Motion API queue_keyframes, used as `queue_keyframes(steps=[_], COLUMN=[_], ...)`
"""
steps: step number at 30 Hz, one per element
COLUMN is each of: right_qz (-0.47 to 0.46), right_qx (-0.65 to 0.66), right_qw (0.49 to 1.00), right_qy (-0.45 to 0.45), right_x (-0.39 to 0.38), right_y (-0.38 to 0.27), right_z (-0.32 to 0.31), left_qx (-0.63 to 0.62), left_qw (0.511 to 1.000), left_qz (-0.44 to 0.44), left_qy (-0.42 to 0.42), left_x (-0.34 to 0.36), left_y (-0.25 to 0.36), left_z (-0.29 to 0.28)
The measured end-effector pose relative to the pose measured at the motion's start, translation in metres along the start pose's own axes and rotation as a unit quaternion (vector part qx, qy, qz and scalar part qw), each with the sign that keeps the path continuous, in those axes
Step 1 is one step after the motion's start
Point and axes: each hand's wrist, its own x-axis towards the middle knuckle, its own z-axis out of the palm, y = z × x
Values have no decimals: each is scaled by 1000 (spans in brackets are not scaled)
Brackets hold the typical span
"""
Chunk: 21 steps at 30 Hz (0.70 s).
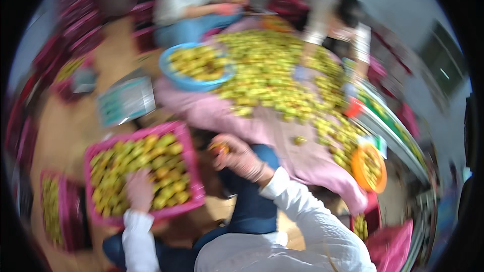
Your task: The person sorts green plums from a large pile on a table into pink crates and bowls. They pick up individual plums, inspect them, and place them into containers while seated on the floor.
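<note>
Toward the lower left of the view, beside the person's dark blue trousers (252,191), stands a pink crate (196,184) filled with yellow-green and orange-tinged fruits (166,171). The left hand (139,189) reaches down onto these fruits near the middle of the crate; its fingertips are blurred and partly lost among them, so I cannot tell whether they are spread, pressed together or gripping anything. To the right of the crate, near the knee, the right hand (239,159) holds up a reddish-orange fruit (220,148), thumb and fingers pinching it (its colour is deeper than that of most fruits around). Beyond both hands, a large heap (262,55) of yellow-green fruits spreads over a pink cloth (181,102), with a single fruit (300,140) lying apart on the bare near part. A blue basin (201,85) of yellower fruits stands at the heap's left edge, and an orange basket (357,170), also holding fruits, at the near right. Across the heap, one co-worker (176,0) sits at the upper left, and another (362,43) leans in from the upper right, arms lowered.
</note>
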Motion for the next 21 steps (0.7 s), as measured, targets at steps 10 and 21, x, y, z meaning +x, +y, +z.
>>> queue_keyframes(steps=[10, 21], right_qz=[-61, -87], right_qx=[-173, -30], right_qw=[780, 672], right_qy=[598, 735], right_x=[-385, -474], right_y=[-78, -29], right_z=[-137, -239], left_qx=[-4, -65], left_qw=[996, 997], left_qz=[-52, -28], left_qy=[-67, 41], left_x=[-5, -31], left_y=[8, -29], left_z=[-12, -61])
